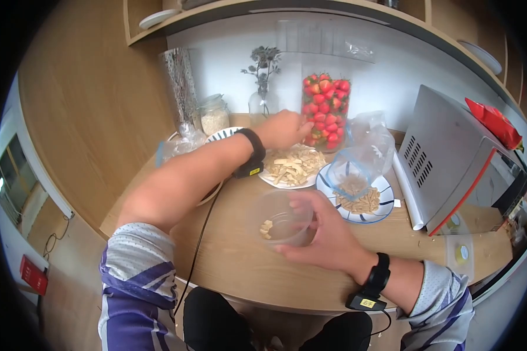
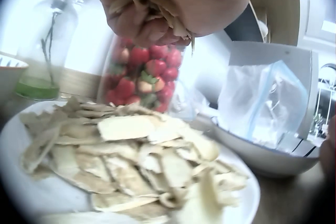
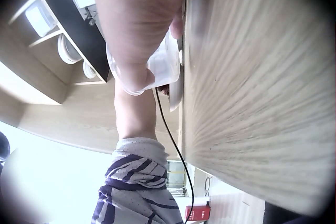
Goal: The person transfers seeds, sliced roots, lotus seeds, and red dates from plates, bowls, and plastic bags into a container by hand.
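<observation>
My left hand [image 1: 282,130] is raised over a white plate [image 2: 16,145] heaped with pale dried slices [image 2: 142,155]. Its curled fingers grip a small bunch of the same slices [image 2: 152,3], seen best in the left wrist view. Lower on the table, my right hand [image 1: 328,231] holds a clear plastic tub [image 1: 278,213] by its side, thumb and fingers round the wall. A few pale pieces [image 1: 266,229] lie in the tub. In the right wrist view, the thumb lies over the rim of the tub [image 3: 165,64].
Behind the plate stands a tall clear container of strawberries [image 1: 327,111]. To its right, a blue-striped plate [image 1: 386,202] bears small tan sticks and a clear bag [image 1: 351,169]. A microwave [image 1: 451,158], a glass jar [image 1: 214,115] and a vase [image 1: 262,105] stand around. A black cable [image 1: 202,234] crosses the table.
</observation>
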The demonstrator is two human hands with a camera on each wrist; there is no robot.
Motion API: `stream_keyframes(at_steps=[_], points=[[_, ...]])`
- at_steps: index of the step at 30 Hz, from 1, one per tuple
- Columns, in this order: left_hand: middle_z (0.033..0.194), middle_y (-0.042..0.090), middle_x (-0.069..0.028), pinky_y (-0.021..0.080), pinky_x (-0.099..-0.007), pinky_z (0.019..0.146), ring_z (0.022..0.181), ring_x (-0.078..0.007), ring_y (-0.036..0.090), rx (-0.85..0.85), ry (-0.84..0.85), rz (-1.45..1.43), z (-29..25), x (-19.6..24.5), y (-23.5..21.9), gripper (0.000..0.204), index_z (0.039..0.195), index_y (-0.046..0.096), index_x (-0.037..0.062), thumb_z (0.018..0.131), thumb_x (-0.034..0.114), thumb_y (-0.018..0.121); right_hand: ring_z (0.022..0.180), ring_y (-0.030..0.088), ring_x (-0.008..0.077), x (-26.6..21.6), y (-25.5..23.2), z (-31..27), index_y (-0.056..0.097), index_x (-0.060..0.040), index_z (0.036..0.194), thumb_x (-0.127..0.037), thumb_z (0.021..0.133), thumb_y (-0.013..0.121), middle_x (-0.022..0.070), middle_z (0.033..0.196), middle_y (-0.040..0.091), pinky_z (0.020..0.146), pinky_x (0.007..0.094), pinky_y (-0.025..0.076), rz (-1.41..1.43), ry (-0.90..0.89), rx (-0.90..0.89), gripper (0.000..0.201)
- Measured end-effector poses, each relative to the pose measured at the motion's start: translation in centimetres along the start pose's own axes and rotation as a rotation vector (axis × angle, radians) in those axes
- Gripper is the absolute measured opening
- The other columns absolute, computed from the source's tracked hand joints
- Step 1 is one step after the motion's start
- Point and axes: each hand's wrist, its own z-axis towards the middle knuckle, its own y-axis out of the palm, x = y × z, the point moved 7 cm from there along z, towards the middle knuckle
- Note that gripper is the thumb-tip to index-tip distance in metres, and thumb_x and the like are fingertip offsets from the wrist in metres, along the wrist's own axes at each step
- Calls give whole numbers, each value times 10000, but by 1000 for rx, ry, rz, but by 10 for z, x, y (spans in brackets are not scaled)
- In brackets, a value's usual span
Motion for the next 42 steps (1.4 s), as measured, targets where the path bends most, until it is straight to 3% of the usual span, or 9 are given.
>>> stream_keyframes(at_steps=[3,10,16,21,25,29,34,39,42], points=[[896,753,-309,577,-554,835,800,-465,715,-93,-32,29,-4,-7,17,581,1011,786,-43,1218,439,536,1389,607,236,-1,-1,1,542,-66,1560,-231,823,1037,134,1461,559,1076,408,639,-6,-22,13,903],[952,774,-164,580,-481,980,959,-344,753,-213,-132,-47,-1,-21,32,676,1046,766,-11,1264,512,397,1333,641,261,-4,-3,2,555,-53,1532,-268,801,1046,142,1420,582,1045,413,643,-74,-63,41,906],[1013,792,-180,571,-464,1048,1015,-339,745,-215,-248,-160,-7,-23,27,753,1049,769,-26,1267,553,341,1339,631,252,-13,-4,7,546,-63,1552,-248,802,1044,133,1423,570,1044,411,655,-72,-82,58,919],[1314,736,-207,527,-464,1202,1279,-328,696,-82,-105,-321,-18,-35,17,324,1405,654,-36,1204,142,472,1346,620,231,-20,-5,9,530,-57,1562,-187,800,1042,128,1440,549,1087,398,670,-55,-91,78,927],[1477,651,-215,481,-467,1278,1472,-321,615,2,15,-292,-31,-35,9,534,1603,490,-23,1080,-127,464,1386,600,218,-18,-5,14,495,-66,1603,-85,797,1022,121,1490,533,1101,402,680,-64,-69,105,963],[1441,693,-188,503,-421,1240,1452,-279,636,89,-106,-139,-53,6,-31,382,1503,603,-21,1132,69,628,1359,609,225,-14,-7,15,440,-36,1623,-113,790,1037,142,1476,532,1080,403,684,-32,-37,159,1027],[1439,726,-139,525,-375,1167,1367,-199,659,95,-219,-584,-96,36,-53,495,1509,645,7,1249,425,592,1388,584,231,-9,-21,18,430,-34,1637,-76,783,1023,143,1473,530,1099,417,677,-109,-62,278,1040],[1488,708,-206,536,-439,1188,1428,-289,667,115,12,-650,-141,82,-58,634,1566,583,-19,1208,502,631,1435,561,241,-4,-33,17,452,-34,1643,-28,790,980,129,1519,530,1121,431,657,-235,-104,382,1003],[1486,665,-265,511,-501,1191,1398,-389,658,241,16,-559,-144,61,-44,606,1526,573,-50,1217,472,593,1440,567,241,8,-41,29,470,-44,1657,-12,815,949,115,1516,567,1132,425,627,-314,-23,507,969]])
